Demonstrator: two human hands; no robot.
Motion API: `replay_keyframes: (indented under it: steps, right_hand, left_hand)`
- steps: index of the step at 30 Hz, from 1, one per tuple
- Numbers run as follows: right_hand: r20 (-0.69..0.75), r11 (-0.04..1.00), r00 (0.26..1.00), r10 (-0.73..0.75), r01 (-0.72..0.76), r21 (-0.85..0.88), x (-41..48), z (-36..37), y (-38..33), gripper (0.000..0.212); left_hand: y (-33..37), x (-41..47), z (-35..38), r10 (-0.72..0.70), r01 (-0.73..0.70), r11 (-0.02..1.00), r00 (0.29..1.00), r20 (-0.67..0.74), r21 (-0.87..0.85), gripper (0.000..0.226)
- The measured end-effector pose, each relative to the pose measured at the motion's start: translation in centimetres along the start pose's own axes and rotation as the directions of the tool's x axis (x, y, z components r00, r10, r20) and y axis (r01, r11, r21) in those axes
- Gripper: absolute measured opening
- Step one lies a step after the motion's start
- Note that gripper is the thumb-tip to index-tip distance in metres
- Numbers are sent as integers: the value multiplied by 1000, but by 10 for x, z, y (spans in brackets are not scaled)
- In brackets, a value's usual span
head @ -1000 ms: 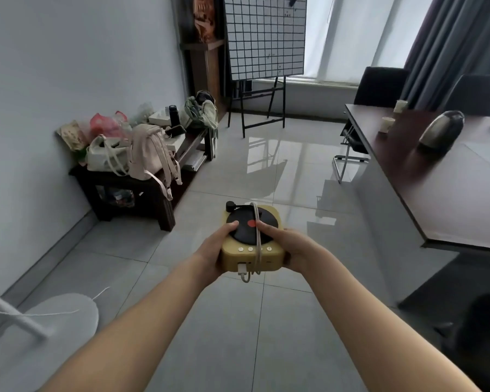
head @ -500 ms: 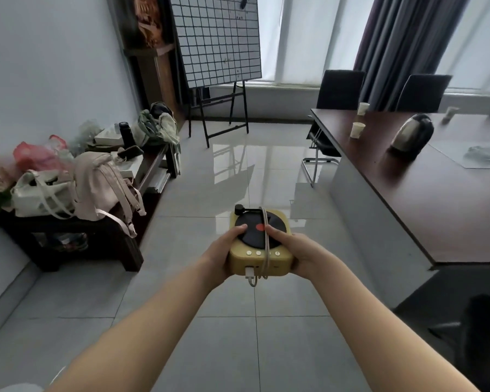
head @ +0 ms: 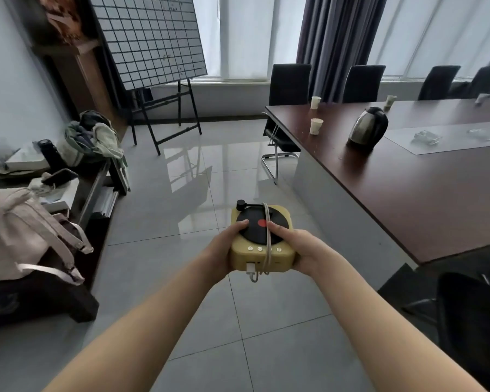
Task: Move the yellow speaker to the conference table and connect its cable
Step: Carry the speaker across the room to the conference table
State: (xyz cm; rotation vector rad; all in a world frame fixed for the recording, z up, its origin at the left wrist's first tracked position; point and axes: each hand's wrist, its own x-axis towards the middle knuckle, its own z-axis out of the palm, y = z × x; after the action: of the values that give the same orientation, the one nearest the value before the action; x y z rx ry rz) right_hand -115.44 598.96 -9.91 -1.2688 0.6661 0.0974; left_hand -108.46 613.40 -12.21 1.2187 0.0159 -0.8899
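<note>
The yellow speaker (head: 255,257), shaped like a small record player with a black disc and red centre, is held in the air over the tiled floor. My left hand (head: 224,250) grips its left side with the thumb on the disc. My right hand (head: 300,251) grips its right side, thumb on top. A white cable (head: 267,239) is wrapped over the speaker, and its plug hangs at the front. The dark brown conference table (head: 408,188) stretches along the right, its near corner just right of the speaker.
On the table stand a metal kettle (head: 368,128), paper cups (head: 315,126) and a glass mat (head: 447,137). Black chairs (head: 289,83) line its far side. A low bench (head: 68,210) with bags lies left. A grid board on an easel (head: 150,38) stands at the back.
The view has swung right and moved forward. The conference table now fills more of the right side, and the bench has slid further left. Both hands keep the same hold on the speaker.
</note>
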Motion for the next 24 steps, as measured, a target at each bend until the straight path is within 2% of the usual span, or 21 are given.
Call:
replay_keyframes:
  steps: [4,11,20,24]
  right_hand:
    - [-35,1000,999,-8,9,26,37,-12,-19,94]
    - [-107,997,994,-19,27,72,120,-36,-76,107]
    - [-177,994,983,-39,57,98,201,-69,-136,115]
    - [-200,991,979,-49,73,113,230,-77,-159,107]
  left_hand:
    - [16,46,6,-16,16,1000,999,38,4,44]
    - [68,145,26,-34,27,996,996,87,79,28]
    - [121,249,53,-62,47,993,988,139,110,50]
    - [142,288,59,-74,53,991,983,169,126,52]
